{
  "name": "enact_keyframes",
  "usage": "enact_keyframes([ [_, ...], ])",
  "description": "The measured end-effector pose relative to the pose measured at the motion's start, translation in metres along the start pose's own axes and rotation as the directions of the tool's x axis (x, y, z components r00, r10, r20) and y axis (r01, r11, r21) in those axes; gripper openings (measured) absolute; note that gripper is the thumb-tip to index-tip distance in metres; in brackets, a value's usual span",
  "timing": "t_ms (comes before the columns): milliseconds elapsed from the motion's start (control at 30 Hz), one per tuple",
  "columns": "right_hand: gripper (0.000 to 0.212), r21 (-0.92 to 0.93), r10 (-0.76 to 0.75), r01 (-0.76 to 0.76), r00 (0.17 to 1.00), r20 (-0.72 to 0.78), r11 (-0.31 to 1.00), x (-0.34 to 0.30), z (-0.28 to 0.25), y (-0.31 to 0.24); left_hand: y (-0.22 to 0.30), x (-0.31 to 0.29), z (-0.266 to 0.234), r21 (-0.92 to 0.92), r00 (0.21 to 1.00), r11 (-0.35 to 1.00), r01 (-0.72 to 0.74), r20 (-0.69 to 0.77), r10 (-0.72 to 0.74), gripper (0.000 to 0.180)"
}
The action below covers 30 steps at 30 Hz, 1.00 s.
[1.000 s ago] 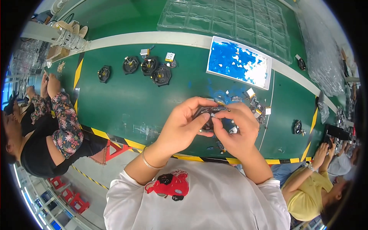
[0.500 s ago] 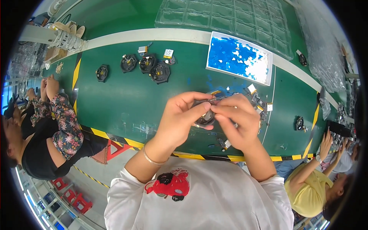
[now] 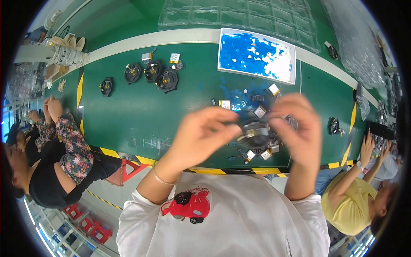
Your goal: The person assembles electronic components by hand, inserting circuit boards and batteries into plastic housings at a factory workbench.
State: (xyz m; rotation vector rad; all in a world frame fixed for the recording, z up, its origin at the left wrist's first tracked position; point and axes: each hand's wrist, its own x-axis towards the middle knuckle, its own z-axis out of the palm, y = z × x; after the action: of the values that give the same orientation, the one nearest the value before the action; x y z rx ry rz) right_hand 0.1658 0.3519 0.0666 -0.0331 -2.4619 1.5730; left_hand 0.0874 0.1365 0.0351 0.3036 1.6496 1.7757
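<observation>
A round black watch case point(image 3: 256, 133), smeared by motion, is held up over the bench between my two hands. My left hand point(image 3: 201, 132) has its thumb and forefinger at the case's left edge. At the opposite edge are the fingers of my right hand point(image 3: 299, 124), more blurred than the left. Below and around the case, small silver battery cells lie among dark parts, such as a battery point(image 3: 224, 105) with yellow tape and a battery point(image 3: 274, 89) farther right. The inside of the case is too blurred to make out.
Beyond my hands stands a white box point(image 3: 256, 78) with blue film and white bits. Several open watch cases point(image 3: 167, 80) lie at the far left; another watch case point(image 3: 334, 126) lies right. Clear plastic trays point(image 3: 239, 17) are at the back. Co-workers sit on both sides.
My hands have moved apart and the right one has shifted right, with the watch case now showing between them. The bench view has slid slightly left and up.
</observation>
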Motion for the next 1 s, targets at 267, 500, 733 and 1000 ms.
enact_keyframes([
  [267, 0.020, -0.633, 0.112, -0.579, 0.777, -0.620, 0.514, -0.083, -0.112, 0.051, 0.001, 0.002, -0.016, 0.895, 0.914, 0.434, -0.108, -0.082, 0.397, 0.023],
  [500, 0.015, -0.553, -0.070, -0.192, 0.906, -0.418, 0.811, -0.027, -0.034, 0.020, -0.012, 0.014, -0.004, 0.905, 0.956, 0.425, 0.000, -0.125, 0.265, 0.026],
  [733, 0.017, -0.369, -0.177, 0.207, 0.978, 0.113, 0.906, 0.019, 0.058, 0.010, -0.008, 0.010, -0.004, 0.748, 0.956, 0.663, -0.028, -0.174, 0.237, 0.028],
  [1000, 0.014, -0.376, -0.166, 0.238, 0.963, 0.213, 0.896, 0.029, 0.084, 0.027, -0.012, 0.003, -0.008, 0.627, 0.948, 0.777, -0.049, -0.216, 0.234, 0.033],
])
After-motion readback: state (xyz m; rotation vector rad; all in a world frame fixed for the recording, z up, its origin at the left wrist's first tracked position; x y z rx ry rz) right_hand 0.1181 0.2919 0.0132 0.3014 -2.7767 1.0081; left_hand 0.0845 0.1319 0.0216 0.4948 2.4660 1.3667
